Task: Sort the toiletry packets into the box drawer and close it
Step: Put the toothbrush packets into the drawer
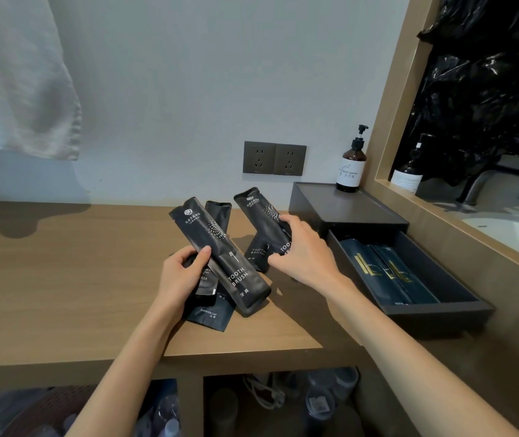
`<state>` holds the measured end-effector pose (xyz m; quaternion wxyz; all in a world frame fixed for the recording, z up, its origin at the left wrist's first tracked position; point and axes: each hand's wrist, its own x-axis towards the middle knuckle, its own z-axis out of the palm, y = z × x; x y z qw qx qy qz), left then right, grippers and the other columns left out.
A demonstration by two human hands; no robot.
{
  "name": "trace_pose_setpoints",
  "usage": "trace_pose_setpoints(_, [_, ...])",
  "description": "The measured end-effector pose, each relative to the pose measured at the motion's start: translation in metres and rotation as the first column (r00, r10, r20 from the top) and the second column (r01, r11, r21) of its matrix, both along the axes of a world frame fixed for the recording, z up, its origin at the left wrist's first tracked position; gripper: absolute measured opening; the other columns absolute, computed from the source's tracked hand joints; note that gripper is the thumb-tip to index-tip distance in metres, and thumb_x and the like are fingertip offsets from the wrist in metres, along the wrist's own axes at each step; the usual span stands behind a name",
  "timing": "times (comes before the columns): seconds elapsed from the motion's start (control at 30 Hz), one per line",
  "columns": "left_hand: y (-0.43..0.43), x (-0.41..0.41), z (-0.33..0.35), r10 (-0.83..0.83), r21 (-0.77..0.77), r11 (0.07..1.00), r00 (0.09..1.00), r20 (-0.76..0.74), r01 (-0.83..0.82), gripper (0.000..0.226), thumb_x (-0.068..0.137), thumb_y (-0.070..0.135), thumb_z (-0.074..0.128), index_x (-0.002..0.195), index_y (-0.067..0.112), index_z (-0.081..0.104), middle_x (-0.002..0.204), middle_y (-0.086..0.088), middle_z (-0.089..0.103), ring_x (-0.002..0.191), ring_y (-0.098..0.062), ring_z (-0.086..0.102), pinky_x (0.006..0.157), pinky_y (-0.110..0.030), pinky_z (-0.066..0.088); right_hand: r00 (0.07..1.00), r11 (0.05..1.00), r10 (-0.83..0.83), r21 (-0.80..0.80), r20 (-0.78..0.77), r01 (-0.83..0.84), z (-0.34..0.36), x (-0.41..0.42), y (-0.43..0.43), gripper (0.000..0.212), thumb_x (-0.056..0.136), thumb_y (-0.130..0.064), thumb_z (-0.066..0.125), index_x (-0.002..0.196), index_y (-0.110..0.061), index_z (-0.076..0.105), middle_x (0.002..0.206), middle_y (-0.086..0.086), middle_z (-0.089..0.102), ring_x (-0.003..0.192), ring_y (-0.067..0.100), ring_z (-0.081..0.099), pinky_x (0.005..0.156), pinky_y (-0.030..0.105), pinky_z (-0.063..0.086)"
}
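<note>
My left hand [182, 272] grips a bundle of black packets, the top one a long toothbrush packet [220, 253] slanting up to the left, with a shower cap packet [209, 316] underneath. My right hand [302, 250] is closed on two more black toothbrush packets [261, 216], held just left of the dark box [340, 209]. The box's drawer [460, 294] is pulled out toward me and holds several dark blue packets [387, 272] with gold marks lying side by side.
A brown pump bottle [351, 165] stands on the box top. Two wall sockets [274, 158] sit behind. A towel [21, 77] hangs at upper left. A mirror frame [393, 121] runs along the right. Shelves below the wooden counter [62, 279] hold bottles and a cable.
</note>
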<state>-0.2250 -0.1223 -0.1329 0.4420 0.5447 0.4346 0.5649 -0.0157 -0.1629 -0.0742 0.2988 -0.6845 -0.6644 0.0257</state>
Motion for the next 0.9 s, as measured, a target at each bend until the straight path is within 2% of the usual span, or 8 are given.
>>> trace_pose_setpoints(0.1, [-0.005, 0.007, 0.004, -0.011, 0.035, 0.999, 1.000, 0.011, 0.010, 0.025, 0.092, 0.023, 0.062, 0.067, 0.018, 0.061, 0.065, 0.009, 0.066, 0.066, -0.010, 0.058, 0.062, -0.024, 0.044, 0.999, 0.997, -0.030, 0.070, 0.016, 0.029, 0.022, 0.011, -0.023, 0.073, 0.071, -0.036, 0.066, 0.136, -0.032, 0.035, 0.124, -0.003, 0.052, 0.098, 0.022, 0.059, 0.074, 0.034, 0.050])
trace_pose_setpoints(0.23, [-0.015, 0.030, 0.012, -0.049, 0.096, 0.994, 0.999, 0.007, 0.048, 0.023, 0.093, 0.022, 0.061, 0.070, 0.020, 0.062, 0.062, 0.016, 0.065, 0.062, 0.000, 0.057, 0.059, -0.013, 0.043, 0.999, 0.991, -0.052, 0.127, -0.011, 0.053, 0.042, 0.038, -0.060, 0.073, 0.072, -0.039, 0.068, 0.136, -0.037, 0.033, 0.126, -0.005, 0.052, 0.101, 0.018, 0.058, 0.082, 0.042, 0.055])
trace_pose_setpoints(0.37, [-0.029, 0.063, 0.016, -0.112, 0.126, 0.986, 0.994, 0.017, 0.109, 0.025, 0.094, 0.022, 0.059, 0.068, 0.021, 0.059, 0.055, 0.020, 0.060, 0.054, 0.006, 0.052, 0.055, -0.014, 0.042, 0.992, 0.985, -0.109, 0.126, -0.060, 0.116, 0.051, 0.073, -0.094, 0.070, 0.073, -0.037, 0.068, 0.136, -0.035, 0.039, 0.126, -0.006, 0.053, 0.096, 0.014, 0.058, 0.078, 0.034, 0.053])
trace_pose_setpoints(0.5, [-0.036, 0.092, 0.016, -0.185, 0.140, 0.973, 0.983, -0.007, 0.184, 0.020, 0.094, 0.023, 0.059, 0.077, 0.014, 0.064, 0.062, 0.018, 0.065, 0.060, 0.006, 0.056, 0.058, -0.010, 0.042, 0.975, 0.975, -0.215, 0.043, -0.059, 0.218, 0.050, 0.106, -0.119, 0.070, 0.074, -0.038, 0.068, 0.138, -0.030, 0.042, 0.130, -0.003, 0.053, 0.100, 0.015, 0.057, 0.081, 0.031, 0.049])
trace_pose_setpoints(0.6, [-0.036, 0.107, 0.010, -0.234, 0.108, 0.967, 0.972, -0.004, 0.233, 0.026, 0.092, 0.032, 0.061, 0.081, 0.009, 0.065, 0.070, 0.004, 0.066, 0.068, -0.010, 0.058, 0.064, -0.026, 0.044, 0.961, 0.959, -0.274, -0.079, -0.035, 0.271, 0.048, 0.125, -0.134, 0.073, 0.074, -0.041, 0.068, 0.141, -0.027, 0.041, 0.133, -0.001, 0.053, 0.105, 0.019, 0.057, 0.084, 0.032, 0.050])
trace_pose_setpoints(0.7, [-0.036, 0.119, 0.007, -0.262, 0.077, 0.963, 0.964, 0.040, 0.258, 0.022, 0.092, 0.031, 0.061, 0.083, 0.013, 0.069, 0.076, 0.002, 0.071, 0.072, -0.014, 0.062, 0.065, -0.027, 0.047, 0.948, 0.934, -0.317, -0.178, -0.017, 0.309, 0.045, 0.136, -0.143, 0.072, 0.075, -0.040, 0.068, 0.141, -0.024, 0.042, 0.133, 0.001, 0.055, 0.105, 0.020, 0.058, 0.081, 0.029, 0.048])
trace_pose_setpoints(0.83, [-0.033, 0.130, 0.012, -0.254, 0.055, 0.967, 0.963, 0.087, 0.250, 0.029, 0.093, 0.030, 0.059, 0.086, 0.004, 0.067, 0.077, -0.001, 0.070, 0.072, -0.011, 0.062, 0.071, -0.027, 0.047, 0.938, 0.909, -0.345, -0.259, -0.027, 0.327, 0.042, 0.140, -0.146, 0.063, 0.075, -0.037, 0.067, 0.134, -0.022, 0.050, 0.114, 0.001, 0.060, 0.097, 0.021, 0.060, 0.081, 0.032, 0.051])
trace_pose_setpoints(0.9, [-0.033, 0.135, 0.014, -0.252, 0.046, 0.968, 0.963, 0.094, 0.249, 0.028, 0.094, 0.028, 0.058, 0.086, 0.002, 0.067, 0.073, 0.003, 0.070, 0.067, -0.006, 0.064, 0.067, -0.021, 0.049, 0.938, 0.907, -0.346, -0.268, -0.033, 0.325, 0.041, 0.141, -0.141, 0.054, 0.076, -0.034, 0.067, 0.127, -0.020, 0.055, 0.104, 0.002, 0.060, 0.097, 0.022, 0.061, 0.085, 0.034, 0.052])
